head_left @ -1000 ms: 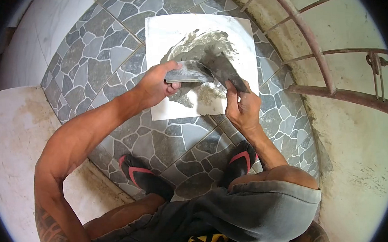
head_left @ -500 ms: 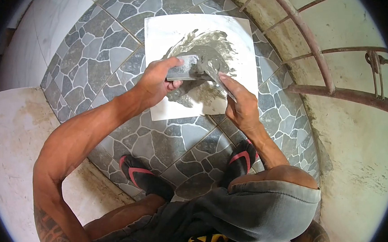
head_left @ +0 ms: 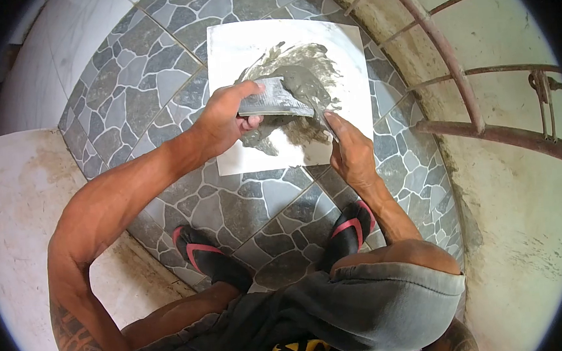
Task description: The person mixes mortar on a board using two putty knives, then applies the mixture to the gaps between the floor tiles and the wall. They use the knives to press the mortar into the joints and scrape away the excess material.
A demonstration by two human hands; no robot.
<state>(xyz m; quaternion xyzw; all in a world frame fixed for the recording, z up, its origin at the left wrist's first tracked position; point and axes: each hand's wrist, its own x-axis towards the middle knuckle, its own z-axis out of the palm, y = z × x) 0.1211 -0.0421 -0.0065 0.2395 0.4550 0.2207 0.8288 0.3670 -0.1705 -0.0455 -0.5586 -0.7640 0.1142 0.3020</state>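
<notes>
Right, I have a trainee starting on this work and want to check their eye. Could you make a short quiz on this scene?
1. Multiple choice: what is the grey paste spread on?
A) a bucket lid
B) a white panel
C) a folded towel

2. True or false: the left hand grips a flat grey piece with the thumb on top.

3. Fill in the blank: the footwear straps are ____ in colour.

Key: 1. B. 2. True. 3. Pink.
</notes>
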